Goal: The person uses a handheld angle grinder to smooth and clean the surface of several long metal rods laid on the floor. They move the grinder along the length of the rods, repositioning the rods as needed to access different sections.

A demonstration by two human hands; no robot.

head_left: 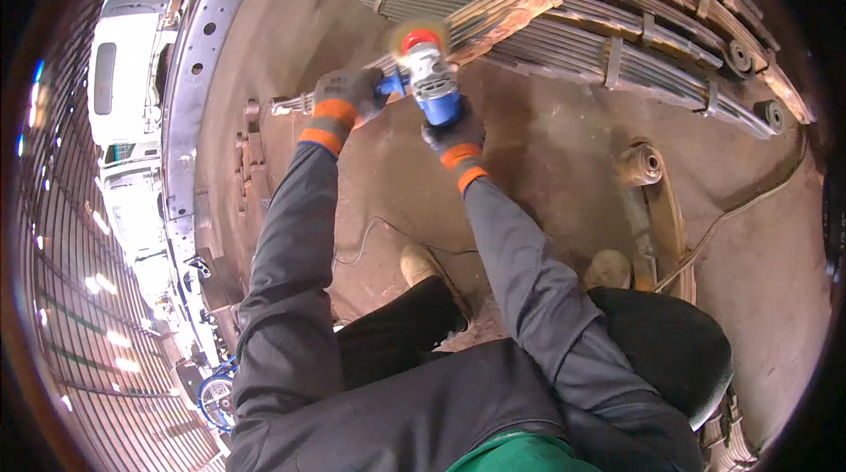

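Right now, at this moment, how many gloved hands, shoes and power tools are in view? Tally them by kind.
Gloved hands: 2 (left hand, right hand)
Shoes: 2 (left shoe, right shoe)
Power tools: 1 (angle grinder)
Total: 5

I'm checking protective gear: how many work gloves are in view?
2. The left glove is around the blue side handle of the power tool; the right glove is around the tool's blue rear body. Any others behind the background clutter would be hidden.
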